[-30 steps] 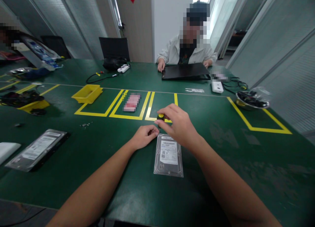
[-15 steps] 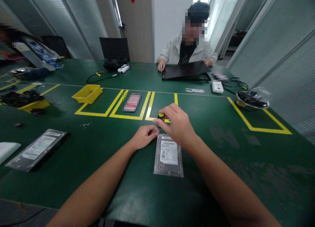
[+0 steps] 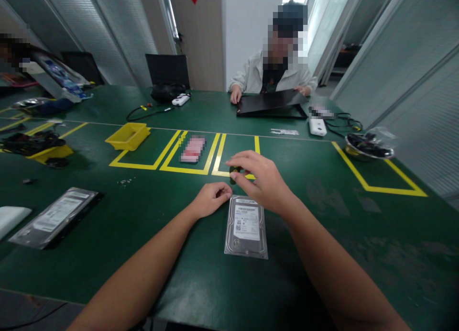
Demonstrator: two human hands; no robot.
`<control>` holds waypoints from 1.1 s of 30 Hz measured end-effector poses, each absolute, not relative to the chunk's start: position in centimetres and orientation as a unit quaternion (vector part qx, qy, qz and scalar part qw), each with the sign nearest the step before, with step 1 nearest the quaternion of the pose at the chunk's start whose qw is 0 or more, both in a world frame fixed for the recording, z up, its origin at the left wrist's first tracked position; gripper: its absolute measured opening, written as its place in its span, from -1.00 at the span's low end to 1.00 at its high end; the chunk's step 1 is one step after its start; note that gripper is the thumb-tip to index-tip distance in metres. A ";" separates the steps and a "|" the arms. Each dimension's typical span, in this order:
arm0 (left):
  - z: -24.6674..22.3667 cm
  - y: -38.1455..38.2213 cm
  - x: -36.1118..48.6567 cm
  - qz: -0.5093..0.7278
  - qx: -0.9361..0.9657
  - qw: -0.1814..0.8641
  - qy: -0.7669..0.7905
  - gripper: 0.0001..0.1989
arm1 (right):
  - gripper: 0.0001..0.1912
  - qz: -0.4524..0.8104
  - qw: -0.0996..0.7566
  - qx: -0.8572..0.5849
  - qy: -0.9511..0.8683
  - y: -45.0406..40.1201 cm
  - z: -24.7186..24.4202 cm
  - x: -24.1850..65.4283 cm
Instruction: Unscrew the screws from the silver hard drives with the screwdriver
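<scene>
A silver hard drive (image 3: 245, 226) with a white label lies flat on the green table in front of me. Above its far left corner stands a screwdriver (image 3: 234, 175) with a black and yellow handle, roughly upright. My right hand (image 3: 263, 180) has its thumb and fingers around that handle. At the same corner my left hand (image 3: 212, 198) rests on the table with fingers curled and the fingertips pinched by the screwdriver's shaft. What those fingertips hold, if anything, is too small to make out. The screwdriver's tip is hidden by the fingers.
Another hard drive (image 3: 55, 217) lies left, beside a white object (image 3: 12, 221). Small screws (image 3: 126, 181) are scattered beyond it. Further back are a yellow bin (image 3: 128, 137), a pink phone-like object (image 3: 193, 149) and a metal bowl (image 3: 369, 151). A person opposite holds a black panel (image 3: 270, 103).
The fingers of my right hand have shifted around the screwdriver handle, the index finger now stretched further over its top. My left hand and the hard drive stay in place.
</scene>
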State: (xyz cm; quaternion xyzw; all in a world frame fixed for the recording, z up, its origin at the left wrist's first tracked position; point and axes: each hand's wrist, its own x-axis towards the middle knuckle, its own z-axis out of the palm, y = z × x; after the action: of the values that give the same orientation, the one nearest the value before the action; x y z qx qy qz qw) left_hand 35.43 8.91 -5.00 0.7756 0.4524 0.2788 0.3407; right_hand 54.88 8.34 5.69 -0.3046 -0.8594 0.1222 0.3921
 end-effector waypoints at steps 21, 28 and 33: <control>-5.2 8.9 35.3 0.280 0.774 0.345 0.451 -0.87 | -0.70 0.123 0.411 -0.284 -0.857 8.6 6.1 55.6; -5.0 8.9 35.4 0.276 0.775 0.344 0.453 -0.87 | -0.69 0.114 0.392 -0.284 -0.868 8.6 6.1 55.8; -4.9 8.8 35.4 0.275 0.774 0.344 0.455 -0.88 | -0.66 0.099 0.381 -0.289 -0.873 8.6 6.2 55.8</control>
State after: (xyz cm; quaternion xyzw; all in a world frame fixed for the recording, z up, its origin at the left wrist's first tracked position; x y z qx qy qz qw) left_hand 35.36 8.82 -4.90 0.7743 0.4547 0.2748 0.3438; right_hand 55.80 8.57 6.23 -0.2888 -0.8727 0.0992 0.3809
